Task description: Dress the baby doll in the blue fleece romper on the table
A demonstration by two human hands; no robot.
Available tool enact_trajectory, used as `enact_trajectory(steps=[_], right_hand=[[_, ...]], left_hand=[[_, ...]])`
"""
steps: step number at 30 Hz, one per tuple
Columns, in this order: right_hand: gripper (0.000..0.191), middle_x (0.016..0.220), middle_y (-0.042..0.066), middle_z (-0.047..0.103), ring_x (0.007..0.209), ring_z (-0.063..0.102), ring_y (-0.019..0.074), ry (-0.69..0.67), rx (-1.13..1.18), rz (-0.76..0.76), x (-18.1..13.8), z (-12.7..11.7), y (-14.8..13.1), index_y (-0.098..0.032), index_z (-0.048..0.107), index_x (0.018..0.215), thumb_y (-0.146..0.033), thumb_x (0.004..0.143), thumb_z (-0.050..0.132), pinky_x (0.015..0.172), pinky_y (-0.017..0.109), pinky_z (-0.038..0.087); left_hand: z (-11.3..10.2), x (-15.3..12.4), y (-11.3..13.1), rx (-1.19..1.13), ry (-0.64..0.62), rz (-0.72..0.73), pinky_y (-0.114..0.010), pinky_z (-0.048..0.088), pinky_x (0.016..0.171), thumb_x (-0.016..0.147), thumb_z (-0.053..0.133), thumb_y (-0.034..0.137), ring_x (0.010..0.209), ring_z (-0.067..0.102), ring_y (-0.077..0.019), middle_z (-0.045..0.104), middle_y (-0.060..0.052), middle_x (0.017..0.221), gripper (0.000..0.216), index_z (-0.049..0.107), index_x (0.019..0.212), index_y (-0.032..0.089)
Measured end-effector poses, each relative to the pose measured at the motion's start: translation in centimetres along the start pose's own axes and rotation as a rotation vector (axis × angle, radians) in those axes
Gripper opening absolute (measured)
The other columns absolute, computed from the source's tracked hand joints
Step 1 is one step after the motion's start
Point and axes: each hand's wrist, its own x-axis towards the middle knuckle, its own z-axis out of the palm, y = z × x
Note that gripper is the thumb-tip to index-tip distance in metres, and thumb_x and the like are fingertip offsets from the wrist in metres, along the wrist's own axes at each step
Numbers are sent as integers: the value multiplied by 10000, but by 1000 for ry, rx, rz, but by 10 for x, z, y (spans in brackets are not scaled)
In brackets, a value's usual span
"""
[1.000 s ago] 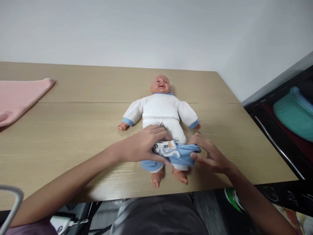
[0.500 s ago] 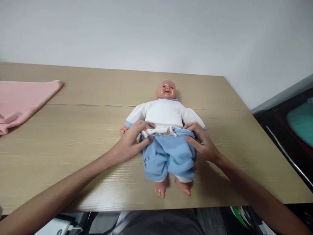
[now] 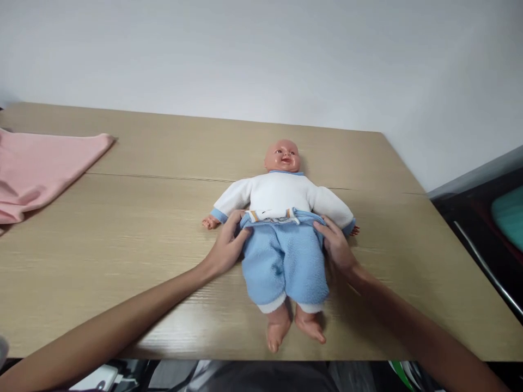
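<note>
A baby doll [image 3: 283, 155] lies on its back on the wooden table, head away from me and bare feet near the front edge. It wears a white top [image 3: 281, 190] with blue cuffs and light blue pants [image 3: 284, 258] with white hems. My left hand [image 3: 229, 239] pinches the pants' waistband at the left hip, thumb in front. At the opposite hip, my right hand [image 3: 337, 242] is closed on the same waistband. Between the hands, a white band with orange marks [image 3: 269, 215] shows at the waist. Some fingertips of both hands are hidden behind the fabric.
A pink cloth [image 3: 44, 169] lies on the table [image 3: 143, 218] at the left. Behind the table rises a pale wall [image 3: 245, 60]. To the right, past the table edge, stands a black object with a teal item [image 3: 509, 212] in it.
The pants' waistband is drawn up and pulled straighter, and the legs look smoother, with more of the doll's ankles showing. The doll's right-side hand has come into view. The camera view has shifted slightly.
</note>
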Motion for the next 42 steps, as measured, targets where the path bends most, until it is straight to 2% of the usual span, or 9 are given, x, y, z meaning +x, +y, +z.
enact_trajectory(steps=[7,12,17,20,23,28,33,38,42], right_hand=[[319,915,-5,649,857,582,234,-40,309,85,24,1,12,-285,649,962,-568,915,788,831,349,504],[301,831,-10,513,814,490,231,-125,-66,-146,17,-13,-9,-270,579,862,-512,994,702,784,366,432],[217,873,22,557,881,516,257,-234,-353,-467,31,-8,-49,-261,564,833,-359,987,682,839,408,417],[205,838,-19,514,812,491,211,-342,-266,-323,55,-1,-60,-261,541,864,-371,980,670,775,357,409],[281,825,-36,508,795,505,198,-274,-202,-168,66,-3,-52,-263,538,880,-465,961,716,764,337,426],[337,948,28,692,1028,644,288,-203,-142,2,35,-20,-17,-257,705,958,-591,989,733,995,417,518],[358,1238,31,783,1291,669,313,-52,299,203,6,-13,9,-327,720,1174,-631,988,748,1159,463,530],[546,1310,53,789,1317,681,332,-63,408,224,21,-4,15,-342,705,1326,-674,904,806,1154,489,547],[457,1235,38,774,1205,689,305,-166,231,129,30,-23,10,-335,723,1279,-640,944,785,1132,449,529]], left_hand=[[0,34,-16,-434,25,-119,-322,463,898,960,718,470,939,581,-218,643,-8,993,291,621,1089,228],[-16,39,-13,-149,-45,102,-324,415,821,978,735,443,873,513,-204,547,3,912,266,592,958,220],[-23,53,10,-6,-154,341,-334,421,851,992,743,424,928,512,-210,550,-19,973,259,588,976,217],[-21,69,18,-118,-219,171,-296,369,699,960,796,490,781,465,-165,517,18,897,345,591,1020,218],[-21,72,12,-129,-217,33,-292,362,689,920,832,542,756,467,-160,515,31,859,407,595,989,218],[-25,47,-13,-19,-192,-10,-332,426,852,1035,638,556,904,522,-209,551,1,946,349,604,984,212],[-17,32,-23,-130,-109,-76,-353,451,903,1049,586,548,931,521,-225,560,-6,972,325,579,1043,223],[-11,44,-32,-397,-84,-174,-312,427,739,1048,613,634,773,466,-190,516,22,874,392,559,1121,252],[-18,49,-27,-273,-180,-121,-303,412,727,1079,597,645,770,459,-177,506,21,878,408,558,1087,239]])
